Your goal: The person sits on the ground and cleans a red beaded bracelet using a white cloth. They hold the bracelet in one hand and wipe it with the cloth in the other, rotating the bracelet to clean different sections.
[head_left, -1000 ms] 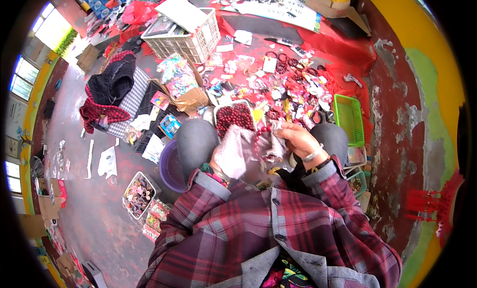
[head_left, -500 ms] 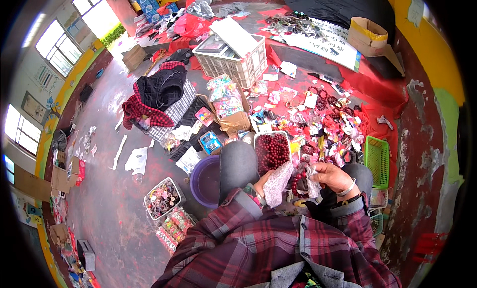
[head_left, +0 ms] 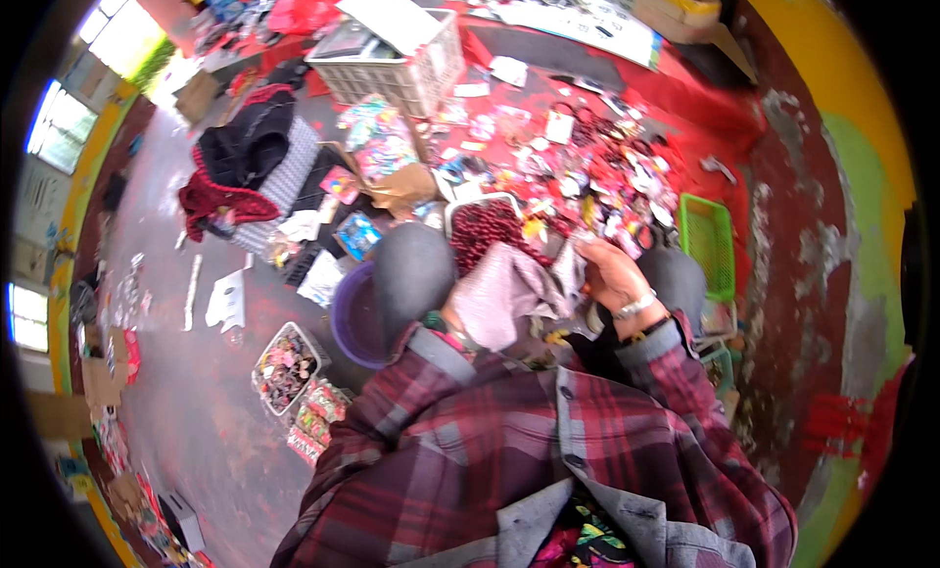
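A pale pink cloth [head_left: 497,292] stretches between my two hands above my lap. My left hand [head_left: 454,316] grips its left part, the fingers mostly hidden under the fabric. My right hand [head_left: 617,276] pinches the cloth's greyish right end between thumb and fingers. Dark red beads [head_left: 534,252] show along the cloth's upper edge; whether a hand holds them I cannot tell. Just beyond the cloth, a white basket [head_left: 449,225] holds many dark red bead strings [head_left: 482,231]. The picture is somewhat blurred.
A purple basin [head_left: 352,318] stands by my left knee, and a green basket [head_left: 707,245] lies past my right knee. Small colourful accessories [head_left: 612,181] cover the red cloth ahead. A white crate [head_left: 431,73] and a box of packets [head_left: 406,181] stand farther off.
The view has shifted, so the scene sits higher and farther left. The cloth is spread wider between my hands, and the red bead string near my right hand is now mostly covered.
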Demonstrator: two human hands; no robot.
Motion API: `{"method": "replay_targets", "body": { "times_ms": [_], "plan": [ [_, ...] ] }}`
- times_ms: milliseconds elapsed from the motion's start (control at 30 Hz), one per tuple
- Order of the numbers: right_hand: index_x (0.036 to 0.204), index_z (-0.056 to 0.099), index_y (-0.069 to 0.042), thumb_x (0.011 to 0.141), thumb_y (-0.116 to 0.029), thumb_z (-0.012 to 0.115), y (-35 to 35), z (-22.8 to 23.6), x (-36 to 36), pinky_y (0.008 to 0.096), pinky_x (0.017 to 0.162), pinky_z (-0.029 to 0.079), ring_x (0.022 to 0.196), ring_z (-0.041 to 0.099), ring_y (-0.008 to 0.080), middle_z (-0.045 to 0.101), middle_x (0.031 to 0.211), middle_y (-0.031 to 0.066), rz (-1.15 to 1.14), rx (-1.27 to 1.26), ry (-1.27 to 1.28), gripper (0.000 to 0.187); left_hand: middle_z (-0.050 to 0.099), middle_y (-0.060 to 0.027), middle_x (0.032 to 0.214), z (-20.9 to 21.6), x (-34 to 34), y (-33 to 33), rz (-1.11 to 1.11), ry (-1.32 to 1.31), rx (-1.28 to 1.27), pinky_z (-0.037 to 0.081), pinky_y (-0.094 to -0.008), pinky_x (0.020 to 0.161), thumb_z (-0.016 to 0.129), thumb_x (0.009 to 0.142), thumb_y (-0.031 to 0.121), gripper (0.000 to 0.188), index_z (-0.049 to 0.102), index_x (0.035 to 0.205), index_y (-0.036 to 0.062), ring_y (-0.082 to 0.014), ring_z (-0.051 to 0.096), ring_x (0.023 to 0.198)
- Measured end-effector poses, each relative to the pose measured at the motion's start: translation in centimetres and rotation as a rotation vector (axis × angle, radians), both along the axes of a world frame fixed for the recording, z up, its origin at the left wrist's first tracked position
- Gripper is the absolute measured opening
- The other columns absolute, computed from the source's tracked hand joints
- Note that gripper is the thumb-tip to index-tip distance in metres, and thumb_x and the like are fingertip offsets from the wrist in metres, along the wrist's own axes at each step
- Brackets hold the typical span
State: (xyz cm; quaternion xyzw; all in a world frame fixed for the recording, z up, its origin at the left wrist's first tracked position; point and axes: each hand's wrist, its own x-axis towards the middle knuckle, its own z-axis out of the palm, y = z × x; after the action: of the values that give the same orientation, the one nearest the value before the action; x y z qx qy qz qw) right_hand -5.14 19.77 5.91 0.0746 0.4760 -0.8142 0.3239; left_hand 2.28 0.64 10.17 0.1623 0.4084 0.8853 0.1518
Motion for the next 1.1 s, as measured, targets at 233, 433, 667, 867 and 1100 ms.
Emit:
{"method": "replay_targets", "body": {
  "times_ms": [233, 433, 667, 867, 1100],
  "plan": [
    [0.108, 0.057, -0.005, 0.092, -0.017, 0.054, -0.4, 2.5, 0.3, 0.0299, 0.069, 0.053, 0.081, 0.064, 0.0139, 0.065, 0.094, 0.0034, 0.130, -0.187, 0.005, 0.021, 0.041, -0.0222, 0.133, -4.8, -0.4, -1.7, -0.056, -0.752, 0.508, 0.033, -0.0473, 0.107, 0.036, 0.097, 0.036, 0.050, 0.035, 0.134, 0.0017, -0.0355, 0.044, 0.121],
    [0.126, 0.046, 0.000, 0.090, -0.014, 0.056, -0.3, 1.7, 1.3, 0.0365, 0.091, 0.047, 0.104, 0.059, 0.0195, 0.059, 0.116, 0.0091, 0.166, -0.461, 0.045, 0.039, 0.048, -0.0109, 0.130, -4.7, -0.3, -0.7, -0.160, -0.455, 0.078, 0.041, -0.0460, 0.099, 0.039, 0.096, 0.035, 0.045, 0.037, 0.135, 0.0114, -0.0300, 0.050, 0.117],
    [0.112, 0.059, -0.003, 0.089, -0.017, 0.059, -0.2, 2.1, 1.1, 0.0220, 0.068, 0.045, 0.081, 0.058, 0.0069, 0.064, 0.096, -0.0007, 0.146, -0.031, 0.087, 0.027, 0.063, -0.0099, 0.105, 2.3, -1.4, -0.7, -0.128, 0.700, -1.295, 0.048, -0.0317, 0.082, 0.051, 0.087, 0.016, 0.024, 0.058, 0.108, 0.0062, -0.0225, 0.060, 0.098],
    [0.093, 0.061, -0.006, 0.089, -0.015, 0.057, -0.3, 1.7, 0.6, 0.0209, 0.055, 0.048, 0.061, 0.059, 0.0072, 0.063, 0.076, -0.0016, 0.019, 0.012, 0.090, 0.011, 0.064, -0.0112, 0.090, -0.6, -1.4, -0.2, 0.181, 0.658, -1.179, 0.047, -0.0381, 0.079, 0.057, 0.079, 0.023, 0.024, 0.062, 0.096, 0.0054, -0.0272, 0.060, 0.086],
    [0.095, 0.061, -0.006, 0.091, -0.017, 0.056, -2.0, 0.8, 1.7, 0.0212, 0.053, 0.045, 0.060, 0.056, 0.0061, 0.062, 0.076, -0.0025, 0.009, 0.072, 0.125, 0.012, 0.060, -0.0090, 0.099, -3.3, -1.4, 0.4, 0.203, 0.604, -1.013, 0.046, -0.0327, 0.083, 0.055, 0.084, 0.019, 0.028, 0.054, 0.108, 0.0037, -0.0218, 0.059, 0.092]
  ]
}}
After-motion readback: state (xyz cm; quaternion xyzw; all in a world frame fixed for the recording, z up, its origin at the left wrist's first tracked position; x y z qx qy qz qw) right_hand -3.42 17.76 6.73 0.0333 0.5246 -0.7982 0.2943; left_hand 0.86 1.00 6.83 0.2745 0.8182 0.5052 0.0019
